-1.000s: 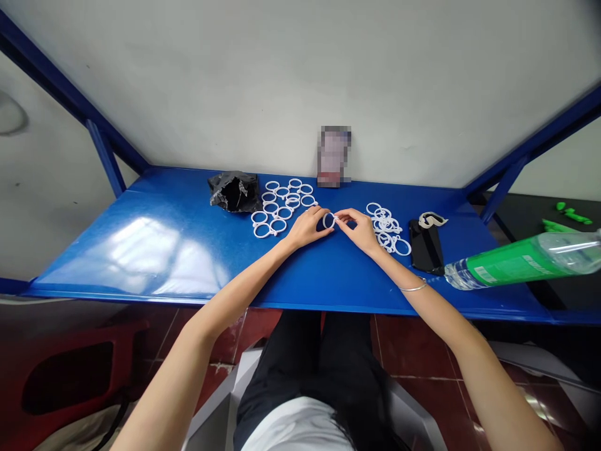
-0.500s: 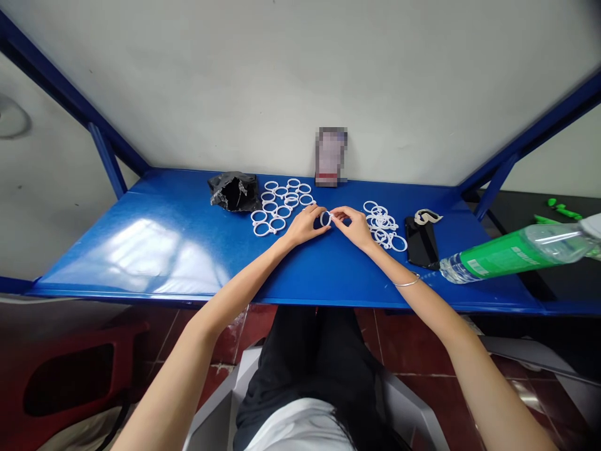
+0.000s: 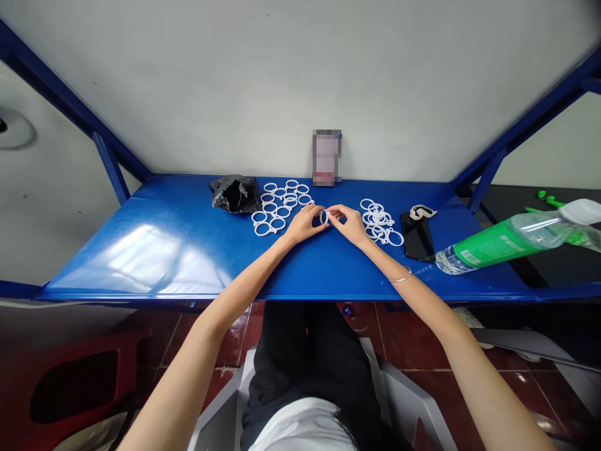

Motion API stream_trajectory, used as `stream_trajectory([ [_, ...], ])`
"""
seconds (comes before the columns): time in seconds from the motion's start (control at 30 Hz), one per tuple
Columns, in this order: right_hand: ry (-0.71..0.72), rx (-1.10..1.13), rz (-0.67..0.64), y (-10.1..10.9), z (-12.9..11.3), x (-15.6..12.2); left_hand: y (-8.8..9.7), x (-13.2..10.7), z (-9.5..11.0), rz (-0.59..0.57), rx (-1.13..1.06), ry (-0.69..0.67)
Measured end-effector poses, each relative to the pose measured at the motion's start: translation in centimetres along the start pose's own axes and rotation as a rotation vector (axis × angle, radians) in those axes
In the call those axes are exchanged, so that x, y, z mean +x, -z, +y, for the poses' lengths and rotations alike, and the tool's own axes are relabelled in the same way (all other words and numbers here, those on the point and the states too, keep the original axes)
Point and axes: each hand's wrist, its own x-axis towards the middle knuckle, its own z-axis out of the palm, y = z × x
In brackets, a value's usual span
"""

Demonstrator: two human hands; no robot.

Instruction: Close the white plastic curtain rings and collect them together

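Between my two hands is one white ring (image 3: 323, 217), standing on edge just over the blue tabletop. My left hand (image 3: 305, 224) is closed round its left side, thumb below and fingers above. With a pinch, my right hand (image 3: 346, 222) grips the ring's right side, where a small eyelet seems to sit; the fingertips hide the detail. Several white rings with small eyelets (image 3: 277, 224) lie spread out to the left of my left hand. More white rings (image 3: 375, 218) are heaped and overlapping at the right of my right hand.
A torn black plastic bag (image 3: 235, 194) sits at the back left. A blurred upright phone-like object (image 3: 326, 158) leans on the wall. On the right are a black phone (image 3: 417, 238), a beige strap-like item (image 3: 422, 213) and a green-labelled bottle (image 3: 502, 243). Blue frame bars (image 3: 111, 166) flank the table.
The camera view has shifted slightly. Both hands stay on the same ring with hardly any change in grip, and the rings on the table lie as before.
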Motion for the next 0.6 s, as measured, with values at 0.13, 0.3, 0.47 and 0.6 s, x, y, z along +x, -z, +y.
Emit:
stream_trajectory([
  [0.13,-0.01,0.0,0.002,0.02,0.16,0.05,-0.1,0.12,-0.15,-0.002,0.001,-0.004],
  [0.3,-0.006,0.005,-0.003,0.02,0.31,0.05,-0.31,0.17,-0.38,0.013,-0.006,-0.015],
  [0.47,-0.004,0.01,-0.004,0.05,0.23,-0.05,-0.14,0.13,-0.16,0.002,-0.013,-0.006],
  [0.6,-0.015,0.013,0.003,-0.03,-0.01,-0.11,-0.01,0.06,0.04,0.001,-0.026,-0.003],
])
